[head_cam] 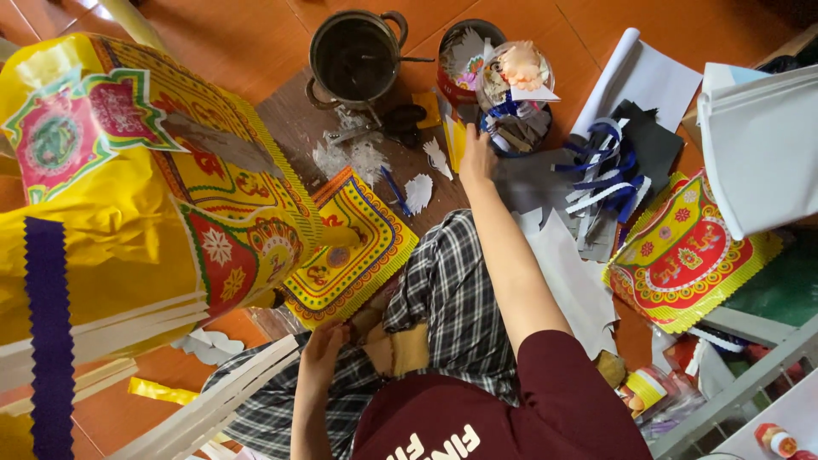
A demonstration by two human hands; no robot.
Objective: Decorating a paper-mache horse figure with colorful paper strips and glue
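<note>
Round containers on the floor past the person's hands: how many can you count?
3: a dark metal pot at top centre, a red tin right of it, a clear tub beside the right hand. Clutter may hide others.

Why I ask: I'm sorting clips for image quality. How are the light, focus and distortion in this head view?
Head view: soft, even daylight with faint shadows; a pale sheen on the orange floor near the top; the large yellow paper piece looms stretched at the left edge; the right hand and metal pot are fairly sharp; the left hand is slightly soft.
</note>
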